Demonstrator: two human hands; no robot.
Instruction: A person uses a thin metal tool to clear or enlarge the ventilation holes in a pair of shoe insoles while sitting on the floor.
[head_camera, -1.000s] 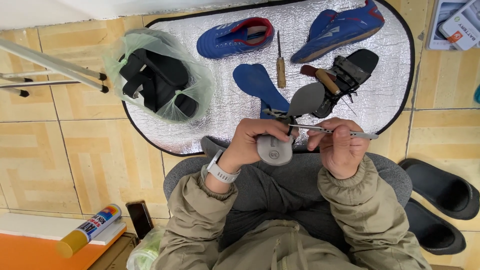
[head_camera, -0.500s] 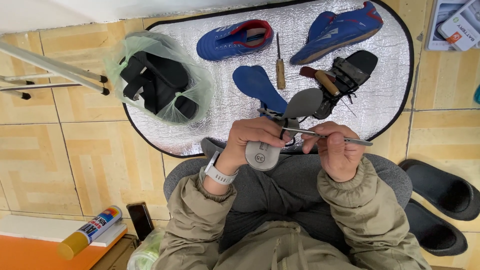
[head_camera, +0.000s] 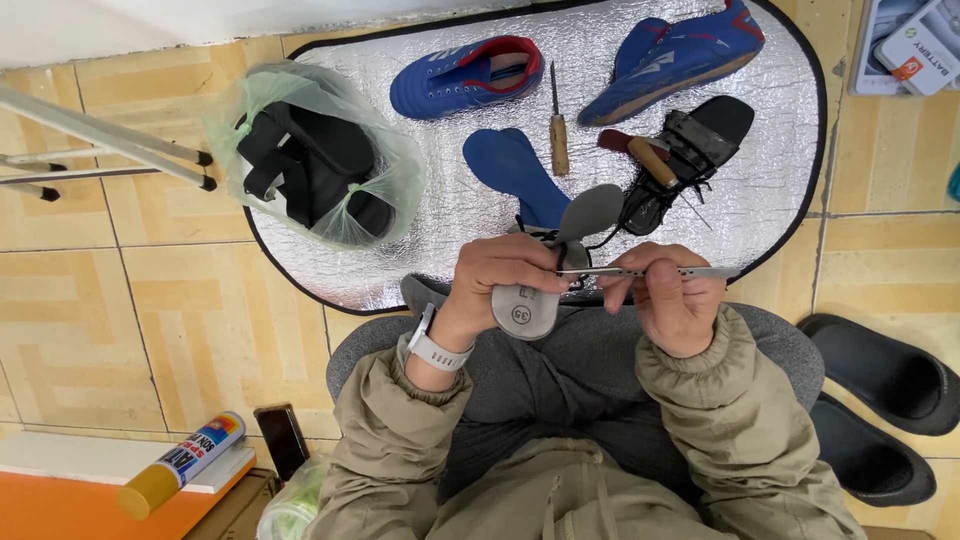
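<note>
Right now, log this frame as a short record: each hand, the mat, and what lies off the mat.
left hand: grips a grey insole by its heel end
right hand: holds a thin metal tool level, its tip at the insole
silver mat: two blue shoes, blue insole, wooden-handled awl, black sandal
off mat: bagged black footwear, spray can, black slippers

Bare silver mat (head_camera: 440, 250) before sandal (head_camera: 690, 160)
</note>
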